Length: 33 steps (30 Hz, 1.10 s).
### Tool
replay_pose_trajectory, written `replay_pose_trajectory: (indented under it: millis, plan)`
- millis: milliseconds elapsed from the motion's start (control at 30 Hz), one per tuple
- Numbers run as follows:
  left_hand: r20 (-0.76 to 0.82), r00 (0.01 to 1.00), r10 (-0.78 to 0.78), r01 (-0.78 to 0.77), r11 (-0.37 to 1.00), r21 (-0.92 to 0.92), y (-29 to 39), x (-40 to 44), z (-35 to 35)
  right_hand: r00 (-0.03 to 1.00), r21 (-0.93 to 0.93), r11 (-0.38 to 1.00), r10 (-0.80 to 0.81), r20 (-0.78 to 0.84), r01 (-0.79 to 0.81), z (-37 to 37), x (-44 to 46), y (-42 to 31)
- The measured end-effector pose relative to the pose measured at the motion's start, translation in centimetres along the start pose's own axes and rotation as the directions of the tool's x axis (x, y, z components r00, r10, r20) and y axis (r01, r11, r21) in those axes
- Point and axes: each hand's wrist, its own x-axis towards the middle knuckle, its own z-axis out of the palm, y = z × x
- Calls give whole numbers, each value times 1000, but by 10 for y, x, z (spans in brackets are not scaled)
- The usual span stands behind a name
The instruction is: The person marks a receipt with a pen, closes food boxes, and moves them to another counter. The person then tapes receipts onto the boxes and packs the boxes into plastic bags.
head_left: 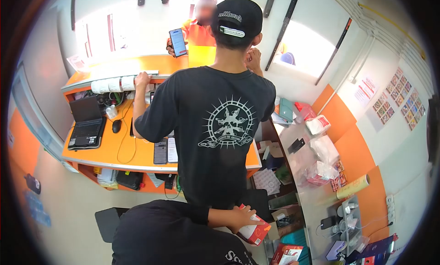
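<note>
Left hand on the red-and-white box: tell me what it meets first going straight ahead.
Beyond the red-and-white box it holds, the left hand would probably meet the open cardboard box to the right, though depth is unclear.

I'm seeing a laptop (87, 130) and mouse (117, 125) sitting on the orange desk (142, 151) at left, a yellowish roll (353, 187) lying lower right, and picture sheets (398, 86) hanging upper right.

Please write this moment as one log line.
left hand: holds red box | second red box: bottom edge of view | person ahead: back to camera
</note>
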Motion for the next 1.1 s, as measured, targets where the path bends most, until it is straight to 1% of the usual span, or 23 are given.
replay_pose_trajectory:
  millis: [33,67,100,167,200,300,333,367,433,467,533,600,633,667,700,767,800,867,900,967,1033,1067,1100]
  plan:
    - [-5,1000,-4,4,1000,-2,0,6,-5,999,2,1000,15,-35,-15,0,13,0]
    - [3,1000,-1,1,1000,-3,0,12,-10,998,-76,996,52,44,-49,4,29,9]
    - [9,1000,-1,1,1000,-4,-1,19,-15,998,-71,997,42,46,-39,8,48,12]
    - [-17,1000,-13,13,1000,-3,-3,36,-15,983,-15,995,100,157,-99,15,87,18]
    - [-38,999,-16,15,1000,-3,-4,45,-18,993,-87,996,-20,117,30,25,105,30]
    - [-36,998,-45,44,999,-24,-6,69,-28,993,-21,999,-38,115,41,58,165,49]
    - [-43,997,-65,64,997,-32,-7,79,-28,992,-101,993,-53,111,64,74,185,58]
    - [-71,994,-80,79,997,-18,-8,89,-28,990,-93,992,-74,118,85,77,205,58]
    - [-107,988,-114,115,993,-5,-10,110,-31,922,28,999,4,388,-16,78,247,57]
    - [-120,982,-149,147,989,-19,-7,121,-34,920,34,999,-13,392,0,82,266,58]
    - [-132,973,-191,188,981,-37,-4,147,-40,920,-29,996,-72,386,90,104,303,61]
    - [-133,969,-209,209,978,-12,1,172,-53,916,-105,983,-100,390,152,133,330,73]
    - [-112,975,-191,191,982,-15,6,184,-61,914,-154,974,-91,395,163,143,334,87]
    - [-111,972,-209,206,978,-38,14,194,-73,914,-204,964,-79,398,172,150,339,103]
    - [-115,965,-237,233,971,-53,18,205,-82,877,-267,949,-19,480,167,158,349,105]
    - [-128,962,-241,237,970,-45,23,233,-84,936,-118,986,-71,345,118,196,353,132]
    - [-128,961,-244,240,970,-50,25,248,-84,934,-110,987,-71,349,116,208,358,138]
    - [-122,961,-247,242,969,-56,28,274,-86,922,-29,981,-170,348,192,228,365,151]
    - [-110,962,-250,243,967,-71,30,284,-87,921,-31,983,-160,356,182,227,368,147]
    - [-60,975,-212,206,975,-87,33,304,-85,916,7,973,-220,334,231,220,370,140]
    - [-27,969,-247,245,967,-73,30,324,-84,881,4,951,-290,375,311,227,374,150]
    - [-17,972,-235,233,971,-60,32,330,-85,866,33,945,-312,392,326,226,375,153]
    - [-11,975,-222,222,974,-46,31,334,-88,872,61,930,-363,329,364,234,374,161]
